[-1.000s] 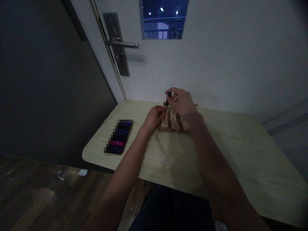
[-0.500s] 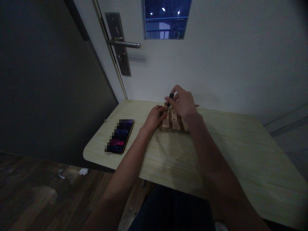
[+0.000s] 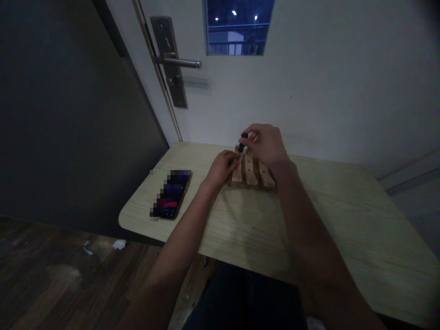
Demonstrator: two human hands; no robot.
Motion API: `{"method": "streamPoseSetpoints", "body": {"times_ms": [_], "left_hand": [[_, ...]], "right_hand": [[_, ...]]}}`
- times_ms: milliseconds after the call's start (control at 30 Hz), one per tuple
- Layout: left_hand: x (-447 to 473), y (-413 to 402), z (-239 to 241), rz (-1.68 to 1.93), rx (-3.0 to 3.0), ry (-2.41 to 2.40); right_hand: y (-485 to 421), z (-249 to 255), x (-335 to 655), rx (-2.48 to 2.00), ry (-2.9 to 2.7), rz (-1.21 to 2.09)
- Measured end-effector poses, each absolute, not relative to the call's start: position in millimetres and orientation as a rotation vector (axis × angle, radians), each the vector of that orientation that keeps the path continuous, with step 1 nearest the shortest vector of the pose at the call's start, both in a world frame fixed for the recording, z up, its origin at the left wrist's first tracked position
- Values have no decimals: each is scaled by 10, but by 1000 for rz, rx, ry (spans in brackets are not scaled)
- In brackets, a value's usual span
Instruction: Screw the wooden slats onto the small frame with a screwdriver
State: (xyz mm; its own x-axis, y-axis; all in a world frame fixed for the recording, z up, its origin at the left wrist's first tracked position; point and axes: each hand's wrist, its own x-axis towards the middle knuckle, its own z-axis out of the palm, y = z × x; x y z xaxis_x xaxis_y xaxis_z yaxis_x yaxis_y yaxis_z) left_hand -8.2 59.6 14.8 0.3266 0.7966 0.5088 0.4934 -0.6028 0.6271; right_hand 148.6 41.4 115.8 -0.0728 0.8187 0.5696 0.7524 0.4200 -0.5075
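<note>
My right hand (image 3: 268, 144) is closed round the black handle of a small screwdriver (image 3: 244, 143), held at a tilt with its lower end at the left slat of a wooden piece (image 3: 251, 176). This piece has pale shaped slats with small dark holes, set on a darker base. At its left side my left hand (image 3: 222, 169) is closed, thumb and fingers on the left slat close to the screwdriver's lower end. The fingertips and the exact contact of the tip are too small to make out. My right hand hides the far right part of the piece.
The wooden piece lies on a light wood-grain table (image 3: 330, 220). A phone (image 3: 173, 195) with a lit screen rests left of my left forearm. Behind the table stand a white door (image 3: 326, 82) with a metal handle (image 3: 182, 63) and a small window (image 3: 237, 27).
My right hand has shifted slightly right and its grip on the screwdriver handle has turned, showing more of the right slat. My left hand has stayed in place.
</note>
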Motion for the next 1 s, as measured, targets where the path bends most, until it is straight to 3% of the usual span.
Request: {"method": "streamPoseSetpoints", "body": {"times_ms": [367,600,1000], "left_hand": [[-82,584,176,1177,2237,1128],[-82,605,141,1186,2224,1140],[-71,588,180,1150,2231,1147]], "right_hand": [[417,1074,1402,-1312,-1793,45],[483,1087,1479,-1254,-1857,190],[405,1111,1380,-1367,-1880,24]]}}
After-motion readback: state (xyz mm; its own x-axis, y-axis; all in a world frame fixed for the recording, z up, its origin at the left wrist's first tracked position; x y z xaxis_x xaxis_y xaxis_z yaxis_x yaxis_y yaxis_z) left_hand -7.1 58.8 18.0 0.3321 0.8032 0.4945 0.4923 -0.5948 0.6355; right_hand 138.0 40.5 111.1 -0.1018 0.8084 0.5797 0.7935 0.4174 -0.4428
